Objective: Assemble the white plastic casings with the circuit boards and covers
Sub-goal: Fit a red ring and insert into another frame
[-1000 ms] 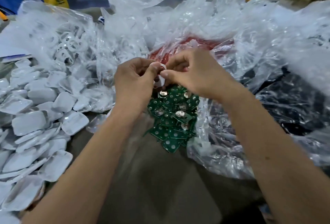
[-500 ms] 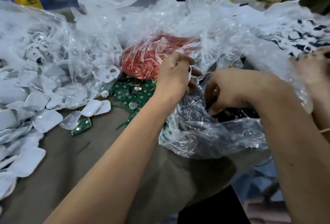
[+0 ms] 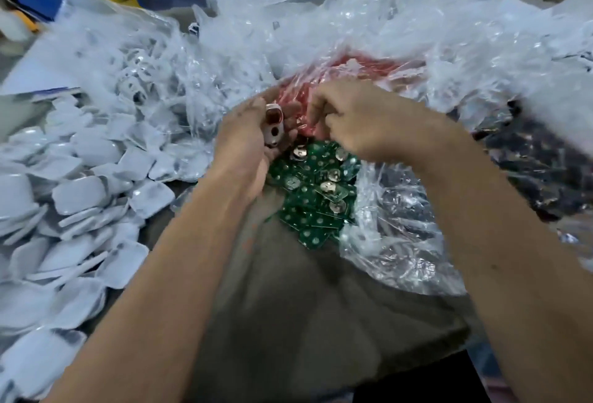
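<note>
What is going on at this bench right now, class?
A person is putting small parts together by hand. The left hand holds a white plastic casing upright, its open face showing. The right hand is curled beside it, over the pile of green circuit boards; what it pinches is hidden. Loose white covers are heaped to the left, and clear plastic bags of parts lie behind.

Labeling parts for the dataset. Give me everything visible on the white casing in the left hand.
The white casing is a small, glossy, rounded plastic shell, held roughly upright in the left hand, whose fingers curl round it. Its face shows a reddish rectangular window near the top and a dark round hole below. It sits above the pile of green circuit boards, in front of the bag of red parts. The right hand is close beside it; contact is unclear.
</note>
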`<state>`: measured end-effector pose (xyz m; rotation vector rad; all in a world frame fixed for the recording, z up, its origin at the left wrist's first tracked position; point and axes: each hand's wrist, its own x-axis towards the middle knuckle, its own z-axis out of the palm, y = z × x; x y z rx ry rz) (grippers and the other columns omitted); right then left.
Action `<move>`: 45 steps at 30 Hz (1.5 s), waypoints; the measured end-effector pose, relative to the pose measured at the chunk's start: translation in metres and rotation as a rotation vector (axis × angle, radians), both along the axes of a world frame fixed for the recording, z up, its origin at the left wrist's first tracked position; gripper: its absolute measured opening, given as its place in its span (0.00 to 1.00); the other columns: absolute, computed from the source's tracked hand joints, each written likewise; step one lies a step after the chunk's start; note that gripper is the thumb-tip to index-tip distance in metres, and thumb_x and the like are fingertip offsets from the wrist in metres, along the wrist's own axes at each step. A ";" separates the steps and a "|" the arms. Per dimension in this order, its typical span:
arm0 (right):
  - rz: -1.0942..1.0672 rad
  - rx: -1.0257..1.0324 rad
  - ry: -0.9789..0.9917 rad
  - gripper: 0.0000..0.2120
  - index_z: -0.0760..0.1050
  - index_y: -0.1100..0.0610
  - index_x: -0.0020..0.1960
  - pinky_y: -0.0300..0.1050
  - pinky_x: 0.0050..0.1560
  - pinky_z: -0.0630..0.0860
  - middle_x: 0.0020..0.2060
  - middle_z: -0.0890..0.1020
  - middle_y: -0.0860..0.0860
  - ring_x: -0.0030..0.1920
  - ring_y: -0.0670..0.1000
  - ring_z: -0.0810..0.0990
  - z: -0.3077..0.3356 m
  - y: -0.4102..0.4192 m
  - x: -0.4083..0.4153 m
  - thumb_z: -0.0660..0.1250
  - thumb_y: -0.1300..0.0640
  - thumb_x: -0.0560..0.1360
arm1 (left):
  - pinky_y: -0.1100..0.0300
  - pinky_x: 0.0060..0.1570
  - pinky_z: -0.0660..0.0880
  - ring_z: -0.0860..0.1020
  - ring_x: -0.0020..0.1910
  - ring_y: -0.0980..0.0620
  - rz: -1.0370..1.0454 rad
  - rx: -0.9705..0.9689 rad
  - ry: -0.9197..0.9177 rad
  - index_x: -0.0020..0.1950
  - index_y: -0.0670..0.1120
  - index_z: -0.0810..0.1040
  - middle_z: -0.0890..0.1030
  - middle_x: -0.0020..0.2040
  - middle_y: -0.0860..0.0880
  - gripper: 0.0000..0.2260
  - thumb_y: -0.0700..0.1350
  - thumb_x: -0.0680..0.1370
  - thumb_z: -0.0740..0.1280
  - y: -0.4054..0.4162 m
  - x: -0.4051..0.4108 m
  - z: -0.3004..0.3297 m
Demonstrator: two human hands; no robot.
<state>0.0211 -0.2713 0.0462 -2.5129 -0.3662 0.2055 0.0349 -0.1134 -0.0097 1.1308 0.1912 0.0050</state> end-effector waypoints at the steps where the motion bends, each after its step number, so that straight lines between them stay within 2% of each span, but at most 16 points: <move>1: 0.007 0.031 -0.024 0.15 0.76 0.52 0.53 0.48 0.43 0.78 0.50 0.81 0.52 0.48 0.52 0.82 -0.007 0.010 0.006 0.59 0.71 0.82 | 0.54 0.48 0.81 0.86 0.50 0.44 0.015 0.016 -0.012 0.60 0.45 0.80 0.87 0.52 0.41 0.14 0.42 0.87 0.55 0.012 0.002 -0.004; 3: 0.006 0.157 -0.046 0.13 0.75 0.58 0.59 0.54 0.45 0.84 0.52 0.81 0.55 0.44 0.53 0.86 -0.024 0.027 0.019 0.58 0.72 0.83 | 0.54 0.50 0.82 0.85 0.54 0.42 0.024 0.090 -0.052 0.66 0.45 0.77 0.87 0.53 0.42 0.13 0.42 0.88 0.55 0.034 0.004 -0.012; 6: 0.006 0.473 -0.011 0.12 0.72 0.58 0.61 0.52 0.42 0.87 0.56 0.79 0.61 0.39 0.55 0.88 -0.049 0.040 0.030 0.59 0.71 0.84 | 0.58 0.35 0.80 0.85 0.39 0.47 0.028 0.186 -0.143 0.66 0.47 0.76 0.88 0.48 0.43 0.11 0.42 0.88 0.56 0.054 0.006 -0.023; 9: -0.017 0.702 -0.014 0.11 0.75 0.58 0.57 0.50 0.44 0.87 0.49 0.82 0.62 0.41 0.57 0.89 -0.072 0.039 0.036 0.65 0.72 0.81 | 0.61 0.24 0.72 0.80 0.29 0.50 0.034 0.288 -0.173 0.58 0.44 0.75 0.87 0.45 0.43 0.09 0.44 0.87 0.55 0.060 0.012 -0.029; 13: -0.021 0.828 -0.037 0.06 0.82 0.63 0.54 0.44 0.38 0.85 0.39 0.87 0.58 0.38 0.59 0.89 -0.078 0.034 0.041 0.73 0.68 0.77 | 0.63 0.27 0.69 0.79 0.30 0.49 -0.009 0.313 -0.119 0.47 0.45 0.81 0.87 0.45 0.42 0.16 0.45 0.87 0.57 0.062 0.019 -0.028; 17: -0.051 0.963 -0.063 0.05 0.84 0.62 0.53 0.41 0.35 0.83 0.39 0.87 0.59 0.35 0.56 0.87 -0.075 0.037 0.039 0.74 0.66 0.77 | 0.65 0.22 0.68 0.82 0.29 0.49 -0.068 0.288 -0.099 0.56 0.41 0.81 0.87 0.45 0.45 0.14 0.45 0.87 0.57 0.061 0.017 -0.023; 20: -0.019 0.989 -0.045 0.09 0.83 0.64 0.57 0.42 0.38 0.84 0.42 0.87 0.60 0.39 0.56 0.87 -0.078 0.041 0.038 0.72 0.69 0.77 | 0.66 0.20 0.66 0.80 0.27 0.49 -0.069 0.250 -0.088 0.56 0.41 0.81 0.86 0.44 0.44 0.13 0.44 0.87 0.58 0.061 0.015 -0.021; 25: 0.008 0.990 -0.035 0.11 0.83 0.64 0.58 0.42 0.35 0.83 0.41 0.85 0.63 0.38 0.57 0.87 -0.080 0.043 0.039 0.72 0.72 0.76 | 0.62 0.28 0.72 0.80 0.33 0.49 -0.104 0.189 -0.080 0.58 0.43 0.83 0.84 0.40 0.45 0.14 0.45 0.87 0.58 0.063 0.016 -0.019; 28: 0.022 1.001 -0.039 0.12 0.82 0.64 0.58 0.43 0.32 0.82 0.37 0.83 0.61 0.36 0.57 0.86 -0.080 0.042 0.040 0.72 0.72 0.76 | 0.58 0.41 0.81 0.85 0.42 0.48 -0.139 0.116 -0.059 0.62 0.45 0.82 0.86 0.45 0.45 0.17 0.44 0.86 0.54 0.066 0.018 -0.018; 31: 0.017 1.018 -0.045 0.10 0.83 0.63 0.55 0.42 0.32 0.82 0.39 0.83 0.65 0.36 0.55 0.86 -0.079 0.041 0.040 0.72 0.72 0.76 | 0.55 0.53 0.82 0.85 0.48 0.46 -0.155 0.032 -0.049 0.64 0.44 0.82 0.86 0.47 0.45 0.16 0.43 0.87 0.56 0.067 0.018 -0.017; 35: 0.004 1.085 0.000 0.09 0.84 0.61 0.52 0.40 0.33 0.82 0.41 0.86 0.58 0.41 0.53 0.87 -0.077 0.040 0.038 0.72 0.72 0.76 | 0.58 0.51 0.78 0.81 0.46 0.50 -0.157 -0.010 -0.036 0.64 0.42 0.82 0.86 0.45 0.46 0.13 0.42 0.86 0.60 0.067 0.017 -0.015; 37: 0.000 1.110 0.030 0.08 0.84 0.61 0.52 0.39 0.33 0.82 0.43 0.87 0.59 0.42 0.53 0.87 -0.076 0.038 0.038 0.72 0.70 0.76 | 0.61 0.48 0.78 0.79 0.45 0.52 -0.173 -0.008 -0.027 0.64 0.42 0.82 0.85 0.46 0.46 0.12 0.41 0.84 0.65 0.066 0.016 -0.015; 39: -0.008 1.093 0.016 0.08 0.84 0.61 0.53 0.39 0.32 0.81 0.43 0.87 0.60 0.41 0.53 0.87 -0.075 0.038 0.038 0.73 0.70 0.76 | 0.62 0.44 0.77 0.79 0.43 0.53 -0.157 0.066 -0.057 0.64 0.42 0.82 0.85 0.50 0.45 0.12 0.39 0.81 0.69 0.065 0.015 -0.017; 41: -0.027 1.079 0.010 0.07 0.84 0.61 0.53 0.39 0.31 0.81 0.42 0.87 0.59 0.40 0.53 0.87 -0.076 0.040 0.037 0.72 0.68 0.77 | 0.62 0.42 0.77 0.81 0.43 0.54 -0.074 0.295 -0.158 0.63 0.44 0.83 0.86 0.55 0.45 0.15 0.37 0.76 0.75 0.066 0.014 -0.019; 43: -0.053 1.092 0.038 0.05 0.83 0.61 0.54 0.39 0.29 0.80 0.42 0.87 0.59 0.39 0.54 0.86 -0.076 0.040 0.037 0.70 0.67 0.79 | 0.62 0.47 0.80 0.84 0.48 0.55 -0.003 0.544 -0.281 0.61 0.45 0.83 0.86 0.54 0.49 0.17 0.36 0.73 0.78 0.067 0.013 -0.022; 45: -0.069 1.116 0.071 0.04 0.82 0.60 0.53 0.39 0.29 0.80 0.44 0.87 0.60 0.39 0.54 0.86 -0.076 0.041 0.038 0.69 0.65 0.81 | 0.61 0.48 0.81 0.85 0.48 0.54 0.000 0.611 -0.316 0.58 0.46 0.84 0.87 0.51 0.50 0.16 0.37 0.72 0.79 0.067 0.012 -0.023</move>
